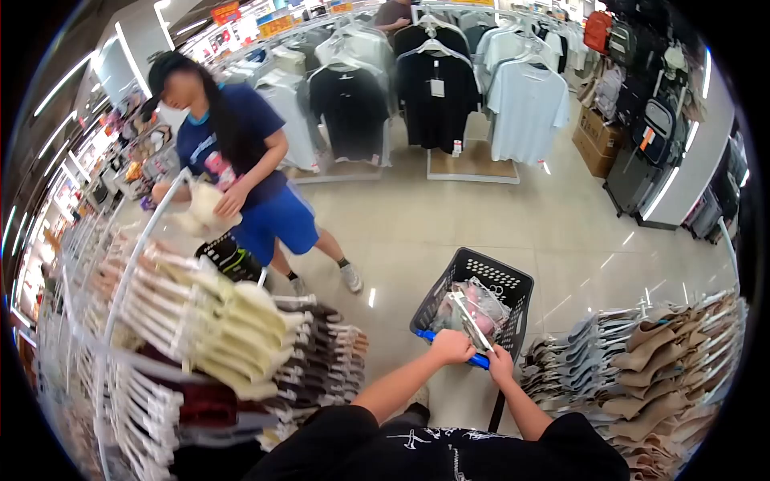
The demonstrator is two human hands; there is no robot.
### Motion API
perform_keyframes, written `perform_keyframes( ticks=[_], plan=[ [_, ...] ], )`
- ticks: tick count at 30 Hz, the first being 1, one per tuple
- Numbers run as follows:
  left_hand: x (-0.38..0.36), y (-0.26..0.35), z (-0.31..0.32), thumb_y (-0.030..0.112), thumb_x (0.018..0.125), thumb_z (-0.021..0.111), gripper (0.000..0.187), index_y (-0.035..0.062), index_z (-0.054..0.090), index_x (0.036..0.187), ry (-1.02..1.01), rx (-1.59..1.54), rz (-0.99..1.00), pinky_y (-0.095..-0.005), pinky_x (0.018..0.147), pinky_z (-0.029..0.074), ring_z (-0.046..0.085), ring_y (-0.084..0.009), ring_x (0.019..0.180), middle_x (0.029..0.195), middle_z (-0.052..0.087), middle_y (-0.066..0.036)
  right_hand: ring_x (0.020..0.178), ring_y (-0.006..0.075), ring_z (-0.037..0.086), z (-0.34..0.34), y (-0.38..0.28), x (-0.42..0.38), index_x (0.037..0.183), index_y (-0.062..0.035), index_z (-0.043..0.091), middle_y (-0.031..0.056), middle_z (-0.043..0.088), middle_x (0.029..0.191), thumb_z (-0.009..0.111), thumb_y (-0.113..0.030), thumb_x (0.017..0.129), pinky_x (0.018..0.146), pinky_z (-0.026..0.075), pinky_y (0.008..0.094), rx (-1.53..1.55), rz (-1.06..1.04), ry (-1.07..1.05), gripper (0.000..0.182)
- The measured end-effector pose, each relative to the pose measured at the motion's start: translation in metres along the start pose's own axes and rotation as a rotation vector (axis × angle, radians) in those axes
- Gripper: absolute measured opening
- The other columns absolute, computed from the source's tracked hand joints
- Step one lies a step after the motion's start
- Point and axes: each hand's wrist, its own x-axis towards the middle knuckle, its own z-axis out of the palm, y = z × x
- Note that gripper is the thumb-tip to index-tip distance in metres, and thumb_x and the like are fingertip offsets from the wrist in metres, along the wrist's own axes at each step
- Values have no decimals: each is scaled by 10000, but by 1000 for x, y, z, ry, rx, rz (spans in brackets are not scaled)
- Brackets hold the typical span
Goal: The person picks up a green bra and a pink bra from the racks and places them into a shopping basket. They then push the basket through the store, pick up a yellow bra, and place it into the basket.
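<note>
In front of me is a dark grey shopping basket (520,301) with a blue handle (478,361). My left hand (453,347) is closed round that handle. Beside it, my right hand (500,365) is closed at the handle's right end, near the lower end of a white strip-like item (473,321); which of the two it grips is hard to tell. Inside the basket lie clear-wrapped items (491,309), some pinkish, with small hangers. A dark pole shows under my right hand.
A person (241,144) in blue stands at the left, handling cream garments by a rack (120,321) of hung underwear. Another rack of beige and grey garments (658,345) is at the right. T-shirts (437,100) hang ahead; suitcases (634,176) and boxes (595,140) stand back right.
</note>
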Motion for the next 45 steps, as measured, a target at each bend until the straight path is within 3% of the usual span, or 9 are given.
perform_keyframes(
  ticks=[2,3,4,19,26,30,34,45],
  plan=[
    [12,24,9,363,708,445,376,68,639,581,6,-39,49,-426,500,464,589,-324,535,590,599,-147,655,309,550,-27,9,-14,726,-26,506,155,546,666,536,-286,774,593,394,397,12,2,73,266],
    [34,-53,-22,365,708,443,379,67,639,582,-51,49,53,-426,504,465,590,-323,540,592,599,-147,650,312,547,37,-30,32,723,-27,504,155,541,659,533,-286,775,588,393,397,112,6,79,265],
    [49,-58,-22,366,709,441,382,66,640,583,-67,51,86,-426,507,465,592,-322,544,593,599,-147,645,314,543,35,-31,42,720,-29,503,156,536,653,529,-286,777,584,391,398,114,14,113,264],
    [243,-91,-44,397,684,492,350,81,629,619,-139,57,445,-419,530,467,593,-310,579,591,593,-139,598,360,528,22,-55,166,679,-28,480,171,509,599,519,-228,729,532,387,425,93,238,568,210],
    [339,-108,-51,390,675,490,352,76,610,569,-172,69,576,-415,493,459,585,-307,543,546,571,-139,631,359,539,8,-68,241,715,-47,499,157,537,629,512,-240,732,551,389,440,127,325,576,194],
    [398,-119,-49,386,669,493,342,77,608,578,-275,112,620,-417,490,454,582,-310,544,562,575,-137,636,369,541,4,-69,286,739,-57,515,162,546,639,507,-239,744,558,396,448,128,307,605,182],
    [442,-123,-50,387,668,501,333,74,603,614,-239,120,699,-418,487,449,579,-310,551,581,576,-128,629,369,553,-1,-67,322,777,-64,546,172,557,641,511,-229,746,565,412,439,174,318,638,172],
    [556,-80,-43,373,676,494,335,66,600,593,-269,35,825,-412,496,452,580,-309,548,561,572,-138,657,353,564,-53,-38,400,827,-68,566,164,571,667,514,-226,749,594,424,424,189,414,785,184]
  ],
)
